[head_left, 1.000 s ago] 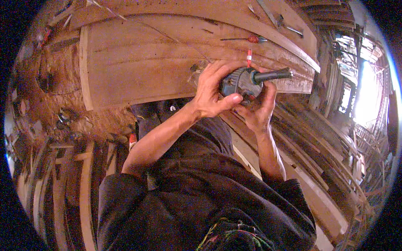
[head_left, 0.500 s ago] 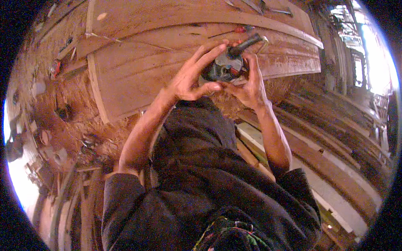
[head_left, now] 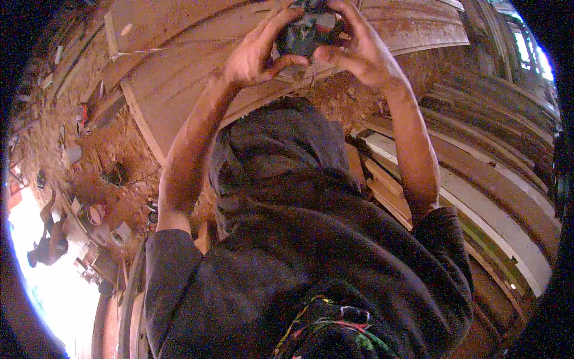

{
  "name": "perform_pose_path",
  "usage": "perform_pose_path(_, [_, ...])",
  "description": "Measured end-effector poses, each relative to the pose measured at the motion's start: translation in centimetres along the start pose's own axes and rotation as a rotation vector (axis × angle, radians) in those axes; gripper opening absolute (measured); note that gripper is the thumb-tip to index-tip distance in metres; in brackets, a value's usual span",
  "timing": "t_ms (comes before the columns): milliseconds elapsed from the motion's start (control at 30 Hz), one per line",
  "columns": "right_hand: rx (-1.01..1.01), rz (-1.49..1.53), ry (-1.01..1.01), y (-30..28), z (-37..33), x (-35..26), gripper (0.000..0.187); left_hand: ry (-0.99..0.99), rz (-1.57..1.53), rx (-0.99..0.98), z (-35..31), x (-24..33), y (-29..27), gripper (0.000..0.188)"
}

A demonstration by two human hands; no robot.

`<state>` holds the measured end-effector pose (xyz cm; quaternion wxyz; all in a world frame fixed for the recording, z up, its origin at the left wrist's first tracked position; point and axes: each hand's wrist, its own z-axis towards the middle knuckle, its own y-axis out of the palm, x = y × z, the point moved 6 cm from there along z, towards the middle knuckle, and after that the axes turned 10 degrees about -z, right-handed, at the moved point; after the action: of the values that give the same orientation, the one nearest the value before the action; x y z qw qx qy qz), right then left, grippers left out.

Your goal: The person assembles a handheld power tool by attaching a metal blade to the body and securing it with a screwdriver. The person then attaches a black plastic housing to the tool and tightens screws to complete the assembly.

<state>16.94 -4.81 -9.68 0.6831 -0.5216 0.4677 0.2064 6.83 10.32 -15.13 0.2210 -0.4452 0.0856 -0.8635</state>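
Observation:
Between my two hands is a dark handheld power tool (head_left: 302, 39), held out ahead at the top edge of the head view. Its upper part is cut off by that edge, and its exact kind is unclear. My left hand (head_left: 251, 60) grips its left side, thumb along the near face. My right hand (head_left: 368, 57) curls around the right side, with its thumb close to the left thumb. Both arms reach forward over a broad brown wooden board (head_left: 179, 84), which lies beneath the tool.
Long planks (head_left: 478, 155) are stacked to my right. A red and black object (head_left: 82, 113) lies left of the board on ground littered with shavings. Farther down that side stand small pale round containers (head_left: 121, 233). A dark figure-like shape (head_left: 51, 242) shows against the bright opening.
Both hands have carried the power tool forward and up the picture, so its black handle has left view. My grip looks much the same.

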Motion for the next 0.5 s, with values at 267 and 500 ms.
perform_pose_path(267, [0.134,0.258,0.048,0.9,0.0,-0.1,0.062,0.078,0.066,-0.068,0.1,0.5,0.1,0.096])
perform_pose_path(500, [0.031,0.537,0.501,2.9,-1.6,2.6,0.052,0.122,-0.032,-0.094,0.3,-0.3,0.1,0.092])
